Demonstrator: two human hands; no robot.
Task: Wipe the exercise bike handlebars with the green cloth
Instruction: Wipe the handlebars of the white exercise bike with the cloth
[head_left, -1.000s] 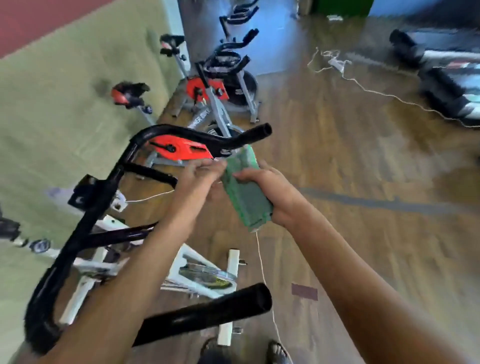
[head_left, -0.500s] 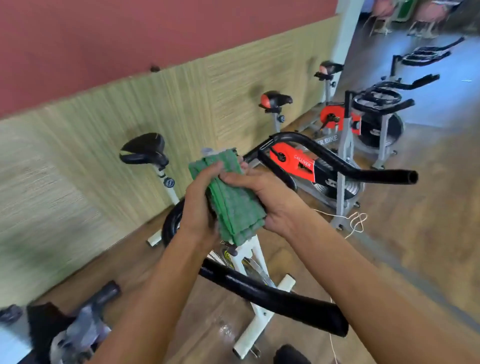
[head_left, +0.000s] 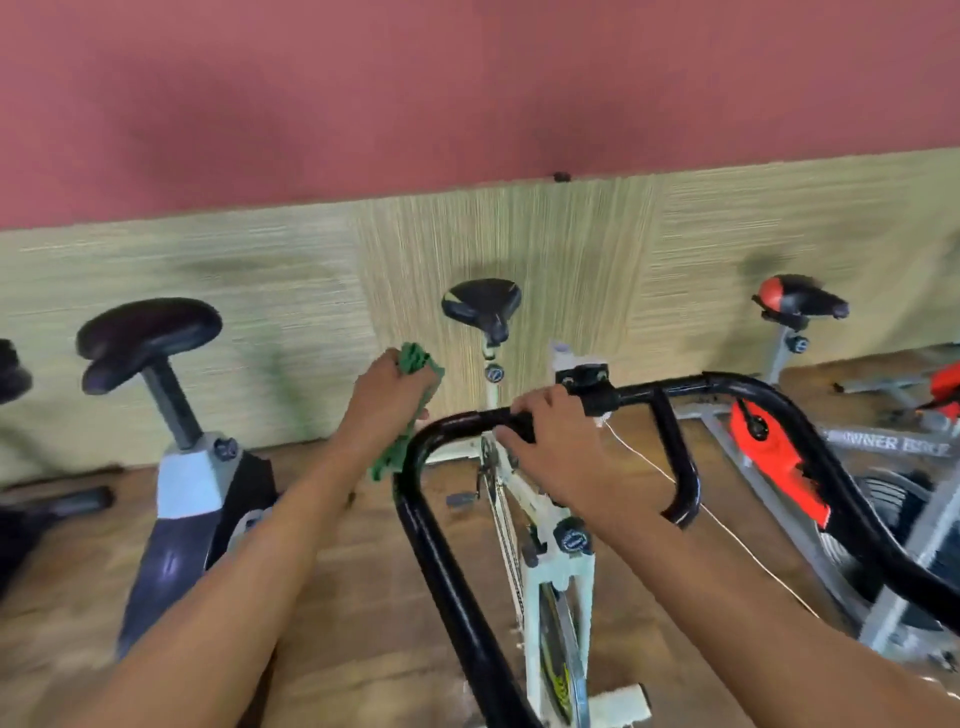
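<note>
Both bare forearms reach forward from the bottom corners and converge toward the middle. The left hand (head_left: 387, 397) sits a little higher and farther out, its fingers curled round a green cloth (head_left: 414, 358), the back of the hand toward the camera. The right hand (head_left: 558, 441) lies knuckles up, fingers wrapped over the black handlebar (head_left: 457, 421)

Much of the green cloth (head_left: 413, 358) is buried in the left grip (head_left: 387, 395); the handlebars (head_left: 444, 571) run off the bottom edge; the right grip (head_left: 556, 441) covers part of their crossbar; the neighbouring bike's lettering (head_left: 883, 444) is smeared.
</note>
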